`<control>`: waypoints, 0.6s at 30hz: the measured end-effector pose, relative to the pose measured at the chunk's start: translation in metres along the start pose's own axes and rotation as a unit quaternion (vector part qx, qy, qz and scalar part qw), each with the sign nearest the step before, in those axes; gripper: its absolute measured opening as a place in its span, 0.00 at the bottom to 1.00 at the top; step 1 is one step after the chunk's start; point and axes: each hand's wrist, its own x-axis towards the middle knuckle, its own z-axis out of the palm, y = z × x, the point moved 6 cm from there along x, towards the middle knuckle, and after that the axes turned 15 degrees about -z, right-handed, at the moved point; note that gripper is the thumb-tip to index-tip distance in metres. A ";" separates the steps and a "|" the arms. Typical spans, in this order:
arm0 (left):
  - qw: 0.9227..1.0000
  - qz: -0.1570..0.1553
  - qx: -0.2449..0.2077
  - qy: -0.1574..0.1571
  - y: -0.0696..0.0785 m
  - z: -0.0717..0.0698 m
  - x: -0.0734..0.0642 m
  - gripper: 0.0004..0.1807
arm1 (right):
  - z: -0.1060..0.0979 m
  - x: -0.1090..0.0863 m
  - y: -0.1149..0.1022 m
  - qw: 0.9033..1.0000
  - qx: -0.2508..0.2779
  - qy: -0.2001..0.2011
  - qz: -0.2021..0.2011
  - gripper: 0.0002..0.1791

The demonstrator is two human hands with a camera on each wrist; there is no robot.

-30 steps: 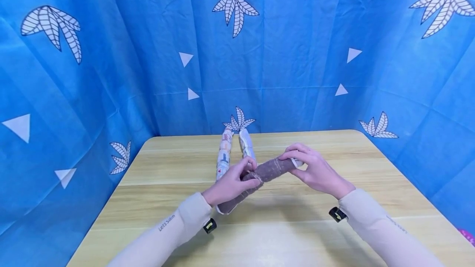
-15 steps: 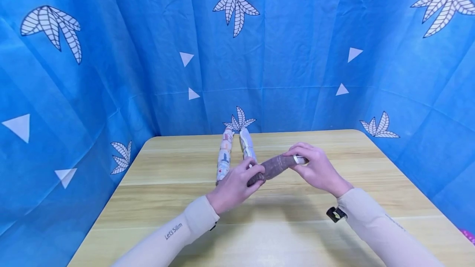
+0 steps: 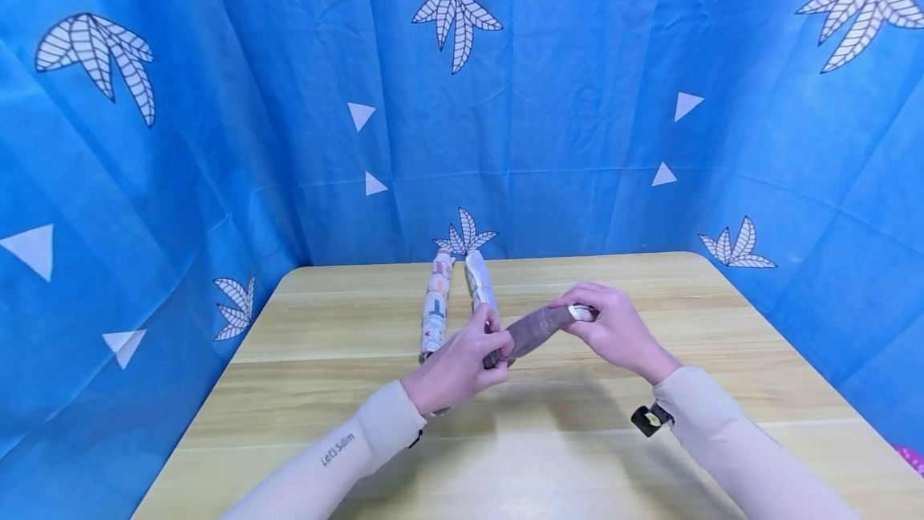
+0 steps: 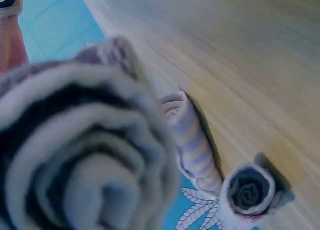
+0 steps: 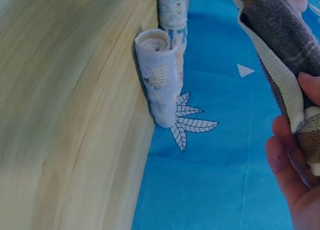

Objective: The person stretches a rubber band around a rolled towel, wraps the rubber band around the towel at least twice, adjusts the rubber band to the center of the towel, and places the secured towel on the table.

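A brown-grey rolled towel (image 3: 532, 331) with pale edges is held slanting above the table between my two hands. My left hand (image 3: 462, 363) grips its left part and hides much of it. At the other end my right hand (image 3: 613, 335) pinches it between thumb and fingers. The right wrist view shows a loose pale edge along the towel roll (image 5: 280, 30), with the thumb and fingers of the right hand (image 5: 300, 190) around its near end. Close to the left wrist camera, the towel's spiral end (image 4: 100, 190) fills the lower left.
Two more rolled towels lie at the table's back: one with colourful prints (image 3: 435, 307) and a pale striped one (image 3: 479, 278) beside it. The wooden table (image 3: 332, 327) ends against a blue patterned curtain (image 3: 577, 103).
My left hand has shifted slightly right and turned over the towel, covering more of it. More of the pale end now shows at my right hand, which has barely moved.
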 end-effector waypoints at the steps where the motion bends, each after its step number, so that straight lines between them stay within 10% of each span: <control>1: 1.000 0.001 -0.014 -0.006 -0.001 0.000 0.001 0.09 | -0.001 -0.001 0.002 1.000 0.009 -0.001 0.016 0.17; 9: 0.974 -0.078 -0.192 -0.093 -0.018 0.004 0.006 0.07 | -0.001 -0.009 0.013 0.982 0.097 -0.019 0.159 0.13; 15: 0.920 -0.153 -0.331 -0.142 -0.038 0.009 0.006 0.06 | -0.004 -0.003 -0.004 0.996 0.065 -0.055 0.032 0.31; 18: 0.909 -0.158 -0.353 -0.155 -0.042 0.010 0.007 0.07 | -0.002 0.000 -0.013 0.995 0.016 -0.085 -0.051 0.35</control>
